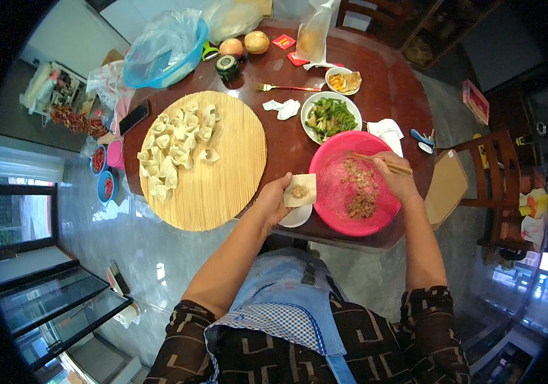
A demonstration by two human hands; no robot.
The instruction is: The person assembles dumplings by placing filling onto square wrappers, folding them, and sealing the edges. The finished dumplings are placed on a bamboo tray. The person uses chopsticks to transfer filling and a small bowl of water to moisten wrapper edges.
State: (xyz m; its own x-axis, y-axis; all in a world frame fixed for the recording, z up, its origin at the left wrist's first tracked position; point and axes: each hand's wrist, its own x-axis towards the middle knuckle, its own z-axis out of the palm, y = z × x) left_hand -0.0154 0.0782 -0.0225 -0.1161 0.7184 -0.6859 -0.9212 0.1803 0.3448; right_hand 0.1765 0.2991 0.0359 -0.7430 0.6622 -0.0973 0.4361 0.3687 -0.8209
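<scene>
A square dough wrapper (308,184) with a dab of minced filling (299,191) on it lies in my left hand (272,200). That hand is just left of a pink plastic basin (324,163), above a small white dish (297,217) that it partly hides. My right hand (395,177) grips a pair of wooden chopsticks (401,168), their tips inside the basin over the minced filling (363,203). To the left, folded wontons (178,156) cover much of the left half of a round slatted tray (226,192).
Behind the basin stand a plate of green vegetables (331,115) and a small bowl of food (344,80). A fork (288,88), a crumpled tissue (283,109), a dark jar (227,67) and a blue basin (166,74) sit farther back. A phone (134,117) lies beyond the tray's left edge.
</scene>
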